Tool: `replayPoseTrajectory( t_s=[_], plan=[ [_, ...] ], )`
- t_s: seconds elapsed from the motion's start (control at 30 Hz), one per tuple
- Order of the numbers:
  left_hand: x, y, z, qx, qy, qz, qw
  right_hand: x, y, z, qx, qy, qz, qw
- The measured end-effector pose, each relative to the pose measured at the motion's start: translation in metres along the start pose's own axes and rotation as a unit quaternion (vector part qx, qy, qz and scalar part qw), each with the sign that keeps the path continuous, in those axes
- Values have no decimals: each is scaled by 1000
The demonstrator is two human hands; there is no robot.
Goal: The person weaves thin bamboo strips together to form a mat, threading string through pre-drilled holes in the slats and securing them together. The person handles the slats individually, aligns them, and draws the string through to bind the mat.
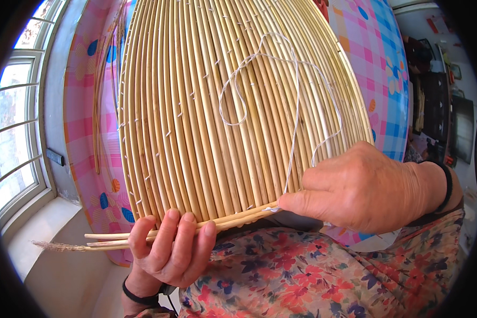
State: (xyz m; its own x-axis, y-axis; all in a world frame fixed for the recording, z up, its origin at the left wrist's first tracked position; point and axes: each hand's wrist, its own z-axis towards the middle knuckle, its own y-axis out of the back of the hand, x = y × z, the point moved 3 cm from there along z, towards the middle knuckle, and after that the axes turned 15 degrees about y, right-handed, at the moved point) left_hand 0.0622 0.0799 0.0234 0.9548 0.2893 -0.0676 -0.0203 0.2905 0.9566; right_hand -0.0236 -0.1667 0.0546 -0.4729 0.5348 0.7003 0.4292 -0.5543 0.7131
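Note:
A large mat of pale yellow stalks [212, 122], sewn side by side with short white stitches, fills the middle of the view. Across its near edge lies a small bundle of loose stalks [106, 244], one ending in a feathery tip. My left hand [169, 249] is closed around this bundle at the left, fingers curled over the top. My right hand [350, 191] is closed at the near right edge, thumb and finger pinched where white thread [297, 106] wraps the stalks. The thread loops loosely over the mat. Whether a needle is in the right fingers is hidden.
A checked pink and blue cloth [376, 69] lies under the mat. Thin dry stalks [99, 106] rest on it at the left. A barred window [16, 122] and its sill [47, 222] stand at the left. Dark furniture [434, 106] is at the far right.

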Motion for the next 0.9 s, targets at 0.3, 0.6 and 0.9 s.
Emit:
replayPoseTrajectory(
  t_s=[0.3, 0.6, 0.9],
  plan=[
    [0, -3, -1, -8, -5, 1, 1000, -3, 2, -1, 48, -9, 25, 999],
    [1, -3, -4, -19, -6, 6, 1000, -8, -5, -5, -11, -53, 149, 987],
    [1, -5, -5, -21, -5, 8, 1000, -7, 3, 1, 42, -20, 62, 997]
  ],
)
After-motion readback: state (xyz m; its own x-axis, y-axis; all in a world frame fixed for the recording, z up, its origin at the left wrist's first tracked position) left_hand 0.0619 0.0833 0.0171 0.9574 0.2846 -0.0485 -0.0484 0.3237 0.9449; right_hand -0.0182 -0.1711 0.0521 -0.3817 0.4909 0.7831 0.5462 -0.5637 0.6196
